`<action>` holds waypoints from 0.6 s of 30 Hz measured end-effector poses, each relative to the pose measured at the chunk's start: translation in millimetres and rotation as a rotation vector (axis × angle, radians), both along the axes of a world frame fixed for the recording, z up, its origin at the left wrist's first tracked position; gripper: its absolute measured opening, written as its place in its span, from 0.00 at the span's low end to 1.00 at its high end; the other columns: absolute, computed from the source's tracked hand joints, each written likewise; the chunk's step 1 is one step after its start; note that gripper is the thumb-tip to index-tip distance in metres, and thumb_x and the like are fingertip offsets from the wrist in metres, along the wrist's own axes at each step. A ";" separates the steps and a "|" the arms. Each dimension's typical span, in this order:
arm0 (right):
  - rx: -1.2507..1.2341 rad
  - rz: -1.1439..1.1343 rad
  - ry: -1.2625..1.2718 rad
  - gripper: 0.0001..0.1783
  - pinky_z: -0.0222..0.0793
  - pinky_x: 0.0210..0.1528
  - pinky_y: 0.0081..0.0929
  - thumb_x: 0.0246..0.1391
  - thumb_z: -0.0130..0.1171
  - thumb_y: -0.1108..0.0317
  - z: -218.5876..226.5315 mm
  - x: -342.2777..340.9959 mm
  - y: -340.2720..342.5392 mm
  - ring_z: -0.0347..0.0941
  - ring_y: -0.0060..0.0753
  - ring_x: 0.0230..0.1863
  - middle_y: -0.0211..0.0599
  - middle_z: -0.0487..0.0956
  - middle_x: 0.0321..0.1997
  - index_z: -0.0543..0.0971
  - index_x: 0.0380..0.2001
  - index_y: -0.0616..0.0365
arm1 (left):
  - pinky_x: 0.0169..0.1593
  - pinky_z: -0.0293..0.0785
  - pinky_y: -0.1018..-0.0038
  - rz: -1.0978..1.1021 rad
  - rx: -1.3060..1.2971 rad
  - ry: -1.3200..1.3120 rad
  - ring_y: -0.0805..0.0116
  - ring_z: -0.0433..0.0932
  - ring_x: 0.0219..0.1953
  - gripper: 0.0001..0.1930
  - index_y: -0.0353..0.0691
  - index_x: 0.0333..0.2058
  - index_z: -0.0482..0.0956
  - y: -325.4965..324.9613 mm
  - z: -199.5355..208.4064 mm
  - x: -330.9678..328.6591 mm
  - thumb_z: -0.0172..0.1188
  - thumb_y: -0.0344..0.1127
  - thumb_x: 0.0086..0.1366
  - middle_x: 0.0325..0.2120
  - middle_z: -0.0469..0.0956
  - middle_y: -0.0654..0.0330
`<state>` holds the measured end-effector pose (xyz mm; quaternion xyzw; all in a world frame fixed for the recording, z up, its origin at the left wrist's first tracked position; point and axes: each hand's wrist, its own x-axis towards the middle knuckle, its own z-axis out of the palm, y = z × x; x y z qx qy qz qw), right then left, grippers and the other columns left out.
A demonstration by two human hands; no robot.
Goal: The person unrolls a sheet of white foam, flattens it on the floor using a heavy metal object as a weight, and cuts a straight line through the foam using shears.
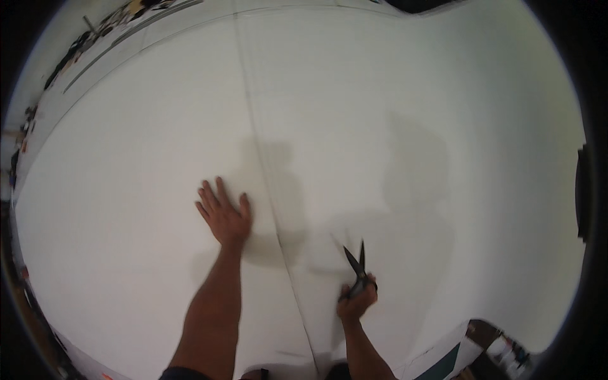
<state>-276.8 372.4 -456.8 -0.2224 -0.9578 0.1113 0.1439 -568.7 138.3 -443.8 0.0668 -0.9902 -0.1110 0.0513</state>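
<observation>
Right hand (360, 303) grasps black scissors (361, 277), blades parted above it, lower right of centre — left hand (227, 220) splayed over white sheeting (145, 158); clutter (75, 47) upper left.

No readable lettering, labels, numbers or signs anywhere.

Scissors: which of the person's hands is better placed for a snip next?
Probably the right hand: it holds the black scissors, their blades apart and pointing forward. The left hand, holding nothing, is spread over the white sheet.
</observation>
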 end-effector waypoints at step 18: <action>-0.506 -0.028 0.042 0.27 0.68 0.39 0.41 0.45 0.66 0.53 148.7 176.8 36.9 0.74 0.49 0.36 0.46 0.77 0.33 0.72 0.40 0.63 | 0.41 0.73 0.54 -0.230 0.191 -0.577 0.43 0.77 0.35 0.17 0.43 0.45 0.73 -235.3 190.1 488.0 0.51 0.37 0.57 0.31 0.78 0.44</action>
